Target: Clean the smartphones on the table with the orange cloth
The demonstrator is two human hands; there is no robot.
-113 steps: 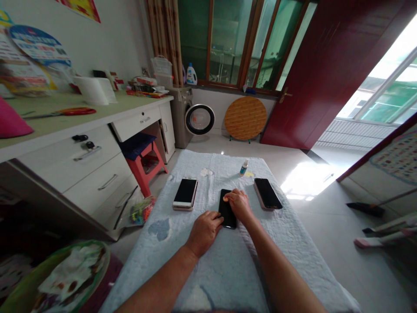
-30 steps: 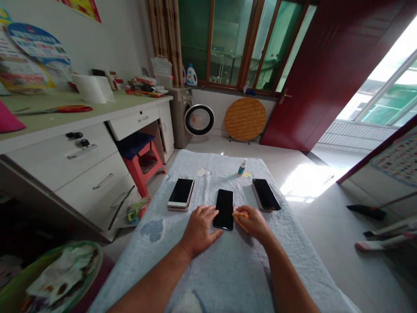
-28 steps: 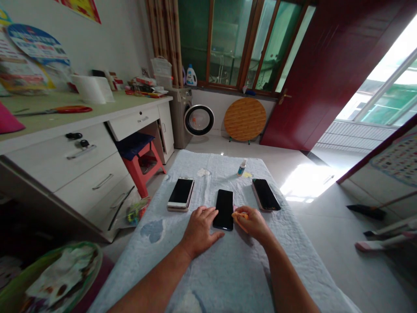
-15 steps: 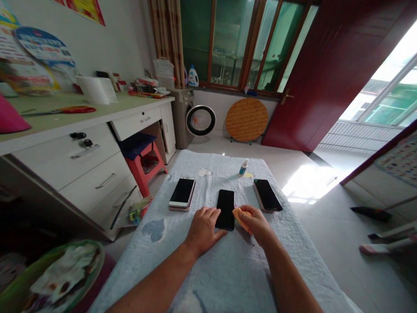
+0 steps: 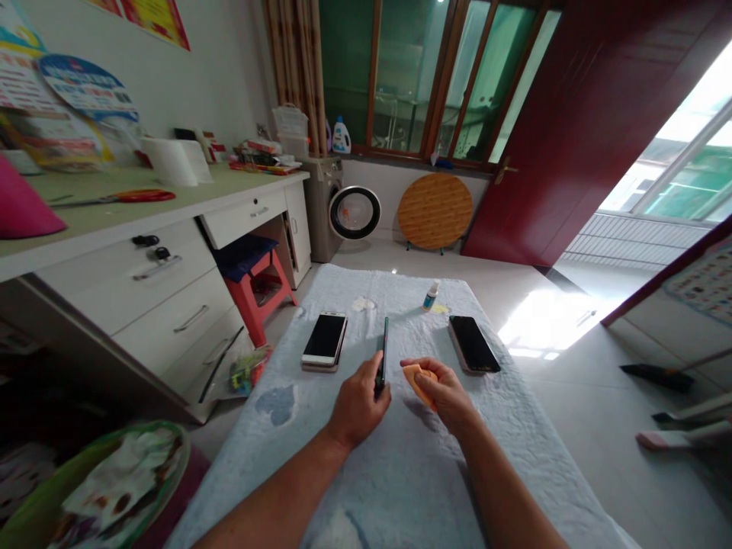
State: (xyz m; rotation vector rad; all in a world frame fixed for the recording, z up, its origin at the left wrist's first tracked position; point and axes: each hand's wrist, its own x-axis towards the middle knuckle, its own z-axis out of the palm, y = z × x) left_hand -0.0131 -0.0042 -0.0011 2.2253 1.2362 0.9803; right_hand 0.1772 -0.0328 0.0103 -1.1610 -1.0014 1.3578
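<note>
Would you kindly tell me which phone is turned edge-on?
The slim black phone in the left hand; the white-framed phone to its left and the black-fronted phone to its right lie flat, screens up.

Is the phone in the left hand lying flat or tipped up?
Tipped up: the phone in the left hand shows its narrow edge, not its wide screen.

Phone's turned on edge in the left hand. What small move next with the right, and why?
I'd probably bring the right hand leftward until the orange cloth meets the near side of the phone. The left hand grips the phone edge-on to the camera, its right-hand side uncovered, while the cloth is pinched ready just across a gap.
</note>
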